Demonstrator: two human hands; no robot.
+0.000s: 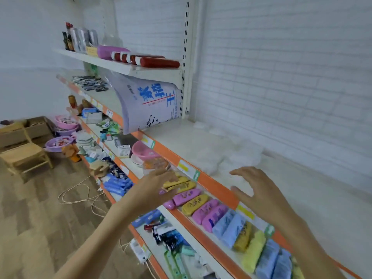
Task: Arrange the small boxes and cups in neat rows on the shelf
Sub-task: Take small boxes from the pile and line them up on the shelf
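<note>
A row of small oblong boxes (pixel 203 206) in yellow, pink and blue lies along the middle shelf. My left hand (pixel 155 190) reaches over the row's left end, fingers stretched out above a yellow box (pixel 181 185); motion blur hides any contact. Just beyond the fingertips stands a clear container with orange contents (pixel 156 164). One level higher, on the white shelf board (pixel 302 198), my right hand (pixel 255 188) hovers with spread fingers and holds nothing. Several clear plastic cups (pixel 231 156) lie in a loose cluster beyond it.
A large purple-white sack (pixel 149 105) leans on the upper shelf at the left. A pink bowl (pixel 143 151) and mixed goods fill the lower shelves. Red cylinders (pixel 157 62) lie on the top shelf. A wooden chair (pixel 26 154) and loose cord (pixel 80 194) are on the floor.
</note>
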